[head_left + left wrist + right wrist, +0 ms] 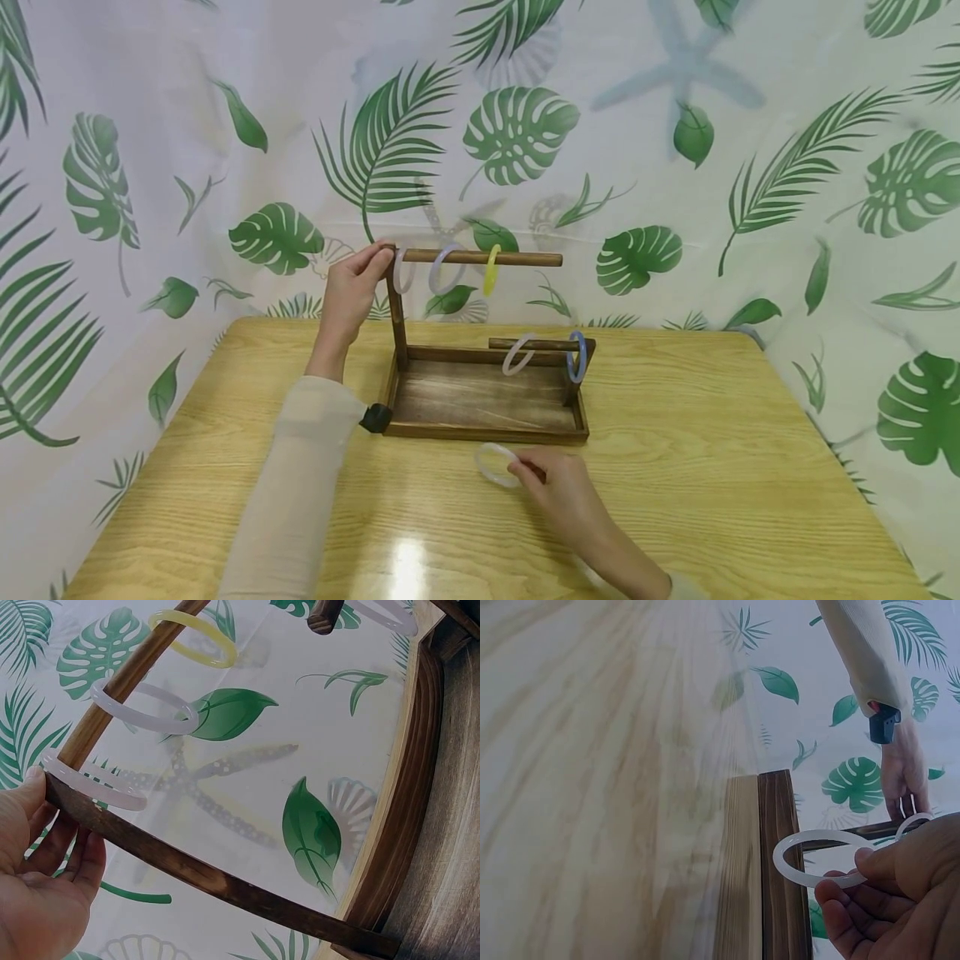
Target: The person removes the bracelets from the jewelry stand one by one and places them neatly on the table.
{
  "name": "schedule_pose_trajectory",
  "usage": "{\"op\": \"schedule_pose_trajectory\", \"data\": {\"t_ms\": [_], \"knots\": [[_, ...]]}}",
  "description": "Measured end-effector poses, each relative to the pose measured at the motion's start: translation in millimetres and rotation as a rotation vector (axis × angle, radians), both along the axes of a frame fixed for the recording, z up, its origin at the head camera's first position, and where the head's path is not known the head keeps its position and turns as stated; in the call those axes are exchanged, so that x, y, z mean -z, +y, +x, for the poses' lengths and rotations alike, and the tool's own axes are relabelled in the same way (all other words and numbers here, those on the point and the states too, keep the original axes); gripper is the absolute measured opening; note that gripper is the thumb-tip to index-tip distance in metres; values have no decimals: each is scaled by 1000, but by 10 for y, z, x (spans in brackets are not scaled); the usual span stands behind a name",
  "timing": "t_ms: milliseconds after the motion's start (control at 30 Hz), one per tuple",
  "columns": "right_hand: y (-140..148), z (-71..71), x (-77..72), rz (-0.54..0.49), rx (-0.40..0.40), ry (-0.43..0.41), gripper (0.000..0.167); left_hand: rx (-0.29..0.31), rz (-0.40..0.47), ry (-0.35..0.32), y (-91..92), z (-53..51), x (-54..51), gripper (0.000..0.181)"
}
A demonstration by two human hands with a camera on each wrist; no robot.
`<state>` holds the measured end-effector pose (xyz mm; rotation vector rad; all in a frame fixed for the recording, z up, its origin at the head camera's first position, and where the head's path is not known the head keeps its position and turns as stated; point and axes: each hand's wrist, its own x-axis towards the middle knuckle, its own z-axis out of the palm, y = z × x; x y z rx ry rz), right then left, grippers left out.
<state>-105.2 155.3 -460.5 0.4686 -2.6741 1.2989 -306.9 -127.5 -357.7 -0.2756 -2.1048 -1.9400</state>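
- Head: the right hand (566,496) pinches a white ring (495,481) in front of the wooden rack (487,433), at its 6 o'clock and apart from it. The left hand (348,292) grips the top of the tall post (397,321), at the rack's 10 o'clock. The upper bar (525,259), pointing to 3 o'clock, carries two pale rings (432,273) and a yellow ring (491,271); the lower bar (551,344), pointing to 9 o'clock, carries a pale ring and a blue ring (583,354).
- Left wrist: thumb and fingers clasp the post's corner, apparently steadying it.
- Right wrist: thumb and fingers clamp the white ring around its 4 o'clock, leaving its opening unblocked. The step seems to be bringing this ring to the rack; the next move probably calls for lining its opening up with a bar's free end. Which bar, I cannot tell.
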Motion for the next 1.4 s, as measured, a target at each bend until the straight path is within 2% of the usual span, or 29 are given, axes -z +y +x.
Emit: {"op": "schedule_pose_trajectory", "data": {"t_ms": [167, 367, 867, 1400], "knots": [[-77, -7, 25, -11, -29, -17, 12, 5, 27, 8, 16, -15, -1, 39], [-140, -16, 52, -18, -60, -34, 13, -1, 21, -2, 7, -10, 3, 40], [-168, -57, 97, -22, -57, -112, 11, 8, 19, -7, -4, -9, 17, 44], [-149, -125, 178, -2, 14, -137, 12, 4, 33, -9, -5, -5, 17, 43]]}}
